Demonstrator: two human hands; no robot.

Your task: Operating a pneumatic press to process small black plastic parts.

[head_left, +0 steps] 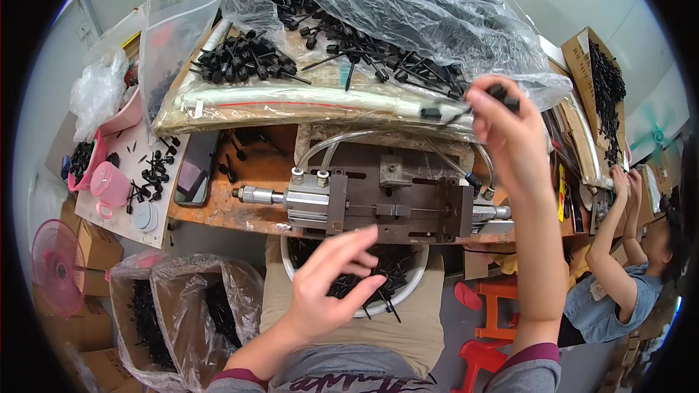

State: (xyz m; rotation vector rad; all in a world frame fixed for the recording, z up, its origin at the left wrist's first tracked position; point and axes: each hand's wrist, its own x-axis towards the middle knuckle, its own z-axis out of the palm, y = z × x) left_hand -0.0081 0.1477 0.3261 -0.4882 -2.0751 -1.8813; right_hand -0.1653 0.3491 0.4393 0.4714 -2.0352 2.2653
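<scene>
My right hand (510, 127) is raised at the near edge of the plastic-covered box, its fingers closed on black knob-headed rods (502, 97). Another knobbed rod sticks out leftward from those fingertips, slightly blurred. My left hand (328, 284) hovers in front of the metal fixture, fingers apart, with nothing visible in it. Below it, a white-rimmed basket (421, 269) of black rods rests on my lap, partly hidden by the hand. The dark metal fixture (408, 236) lies between both hands, with a silver air cylinder (308, 206) at its left and a small block in its middle.
Black knobbed rods (244, 58) lie heaped on the box under clear plastic sheeting (429, 0). A phone (197, 167), pink cup (109, 183) and white lid (145, 217) are at left. Plastic-lined boxes (171, 276) and an orange stool (499, 306) stand below. A co-worker (619, 276) works at right.
</scene>
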